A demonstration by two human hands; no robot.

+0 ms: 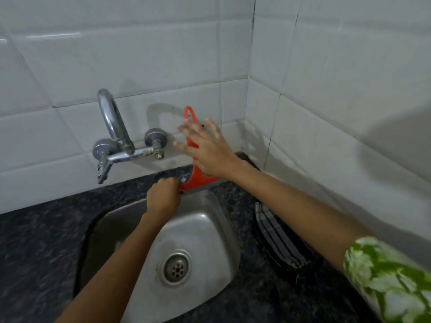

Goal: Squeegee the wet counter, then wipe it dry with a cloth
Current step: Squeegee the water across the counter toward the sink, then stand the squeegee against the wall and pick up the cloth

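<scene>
A red squeegee (189,115) stands upright on the dark granite counter (46,229) behind the steel sink, its looped handle against the tiled wall. My left hand (163,197) is closed on the left end of its blade at the sink's back rim. My right hand (205,150) hovers in front of the handle with fingers spread, covering its middle. A striped cloth (277,238) lies on the counter right of the sink, partly under my right forearm.
A chrome wall tap (116,141) with a high spout hangs over the sink's back left. The steel sink (210,220) has a drain at its centre. White tiled walls meet in a corner at the right.
</scene>
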